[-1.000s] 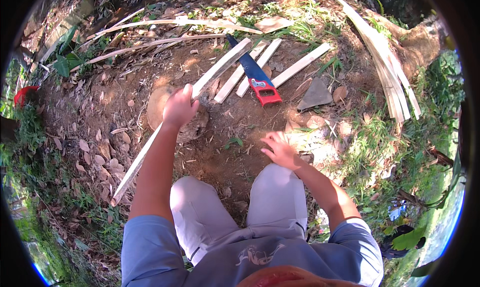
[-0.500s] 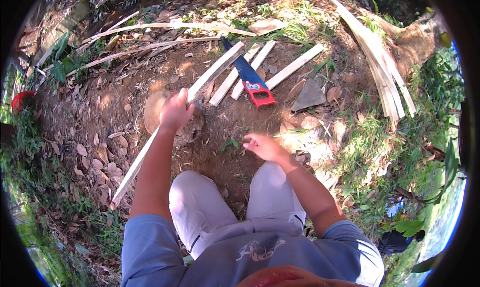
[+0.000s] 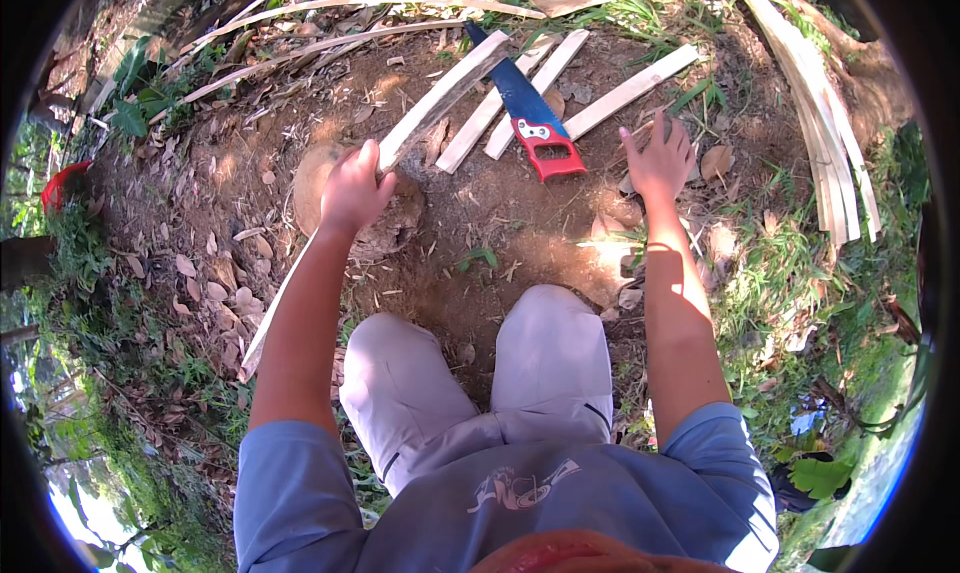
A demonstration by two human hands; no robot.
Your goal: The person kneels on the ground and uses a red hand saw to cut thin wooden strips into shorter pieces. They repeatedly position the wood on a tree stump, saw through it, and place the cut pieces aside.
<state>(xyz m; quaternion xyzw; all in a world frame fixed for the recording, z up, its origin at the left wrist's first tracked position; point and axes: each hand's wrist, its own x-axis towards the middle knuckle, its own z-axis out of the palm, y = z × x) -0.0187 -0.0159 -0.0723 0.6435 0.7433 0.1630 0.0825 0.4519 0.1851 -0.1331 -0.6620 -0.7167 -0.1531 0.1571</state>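
Since half a second ago, my right hand (image 3: 660,163) has gone from just beyond my right knee (image 3: 552,323) out past the saw (image 3: 530,108), while my left hand (image 3: 353,188) stays on the strip (image 3: 440,101). Bulkiest is the stump (image 3: 400,218), ahead of my knees; the strip passes slantwise over it, its near end running down beside my left forearm. Its far end crosses the saw's blade in view, and I can't tell whether they touch. As I judge it, I do best to bear straight down over the stump, so that the long overhang doesn't rock or roll. The saw lies across two short strips (image 3: 540,93), handle toward me; with my right arm out beyond it, I should keep my wrist well clear of the blade. Smaller is a grey slab (image 3: 627,184), mostly hidden by my right hand; whether I touch it I can't tell. Smallest are my fingers: the left ones are wrapped round the strip, the right ones spread, gripping nothing that I can see.
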